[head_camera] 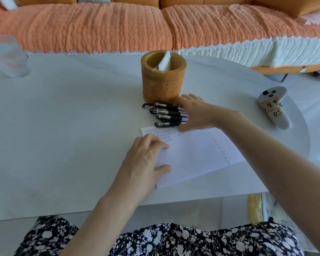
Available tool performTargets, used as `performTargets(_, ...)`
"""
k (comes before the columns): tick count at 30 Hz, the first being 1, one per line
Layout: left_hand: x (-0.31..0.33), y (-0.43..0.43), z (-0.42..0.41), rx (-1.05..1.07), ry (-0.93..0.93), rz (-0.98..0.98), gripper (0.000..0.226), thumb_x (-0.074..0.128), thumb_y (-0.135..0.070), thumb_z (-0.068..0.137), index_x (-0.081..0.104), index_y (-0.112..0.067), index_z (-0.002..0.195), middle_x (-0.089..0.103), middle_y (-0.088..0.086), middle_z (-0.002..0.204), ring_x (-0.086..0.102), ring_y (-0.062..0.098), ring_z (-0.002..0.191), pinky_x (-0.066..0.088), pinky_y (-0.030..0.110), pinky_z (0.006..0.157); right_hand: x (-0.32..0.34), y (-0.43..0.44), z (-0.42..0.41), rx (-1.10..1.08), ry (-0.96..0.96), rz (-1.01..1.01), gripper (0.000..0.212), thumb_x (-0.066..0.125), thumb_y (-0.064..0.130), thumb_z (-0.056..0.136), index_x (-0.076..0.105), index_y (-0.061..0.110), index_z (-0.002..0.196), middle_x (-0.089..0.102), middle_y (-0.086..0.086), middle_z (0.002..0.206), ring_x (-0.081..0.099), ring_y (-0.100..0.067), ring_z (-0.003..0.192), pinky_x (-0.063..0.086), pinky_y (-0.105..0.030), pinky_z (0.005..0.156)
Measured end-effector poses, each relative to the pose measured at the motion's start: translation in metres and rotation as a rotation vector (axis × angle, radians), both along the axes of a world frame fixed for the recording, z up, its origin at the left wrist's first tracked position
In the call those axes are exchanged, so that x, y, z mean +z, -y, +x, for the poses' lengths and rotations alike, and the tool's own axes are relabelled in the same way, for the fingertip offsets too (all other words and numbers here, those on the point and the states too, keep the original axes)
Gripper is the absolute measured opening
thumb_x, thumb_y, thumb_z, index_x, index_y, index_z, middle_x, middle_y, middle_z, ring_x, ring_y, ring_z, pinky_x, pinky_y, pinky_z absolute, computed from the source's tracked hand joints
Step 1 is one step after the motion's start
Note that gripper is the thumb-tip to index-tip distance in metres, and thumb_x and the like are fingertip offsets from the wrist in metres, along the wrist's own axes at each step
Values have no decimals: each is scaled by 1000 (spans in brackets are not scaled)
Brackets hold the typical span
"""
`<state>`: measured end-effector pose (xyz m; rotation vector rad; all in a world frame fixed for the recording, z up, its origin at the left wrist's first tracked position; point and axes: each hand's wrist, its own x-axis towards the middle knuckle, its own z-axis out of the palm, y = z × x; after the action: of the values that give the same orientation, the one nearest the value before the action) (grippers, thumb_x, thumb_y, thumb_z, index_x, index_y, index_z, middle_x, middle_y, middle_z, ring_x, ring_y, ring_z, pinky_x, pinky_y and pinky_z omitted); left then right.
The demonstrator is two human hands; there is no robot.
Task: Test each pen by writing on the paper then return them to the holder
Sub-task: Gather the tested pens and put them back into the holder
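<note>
While holder point(163, 78) keeps a packet point(164, 61), right hand point(194, 113) cups pens point(166, 113), left point(146, 157) flat

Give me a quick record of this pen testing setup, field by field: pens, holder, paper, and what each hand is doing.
pens: black pens lying bunched on the table, in front of the holder
holder: carved wooden holder, upright, no pens inside, a white packet sticking out
paper: white sheet with handwritten marks and numbers
left hand: flat on the paper
right hand: on the pens' ends; grip unclear
</note>
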<state>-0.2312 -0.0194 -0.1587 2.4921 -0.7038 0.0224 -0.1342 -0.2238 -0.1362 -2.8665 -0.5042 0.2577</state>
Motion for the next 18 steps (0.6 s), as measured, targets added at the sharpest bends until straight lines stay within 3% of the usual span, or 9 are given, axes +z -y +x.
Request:
performTargets(7, 0, 0, 0, 5, 19, -5, 45, 70, -34, 77, 57, -21, 118, 46, -7, 117, 39, 11, 114, 29, 16, 89, -3, -7, -4, -3, 129, 13, 42, 66, 24, 76, 52, 8, 112, 47, 3, 94, 45, -16, 90, 30, -22, 73)
performTargets(13, -3, -1, 0, 0, 19, -34, 45, 70, -34, 77, 57, -22, 118, 45, -9, 118, 37, 7, 114, 25, 12, 89, 12, -9, -16, -10, 315, 0, 20, 61, 18, 79, 50, 8, 93, 52, -1, 74, 50, -24, 69, 22, -28, 60)
performTargets(15, -4, -3, 2, -3, 0, -46, 43, 71, -31, 76, 58, -22, 116, 46, -10, 117, 36, 6, 113, 24, 10, 89, 20, -10, -24, -87, 279, 149, 14, 60, 16, 79, 49, 12, 88, 49, 1, 65, 46, -21, 59, 27, -31, 53)
performTargets(18, 1, -4, 13, 42, -54, -130, 37, 74, -23, 74, 62, -19, 108, 49, -8, 109, 45, 11, 110, 27, 11, 91, 33, -10, -38, -251, 107, 732, 7, 57, 5, 82, 51, 7, 80, 48, -7, 65, 48, -17, 59, 45, -42, 57)
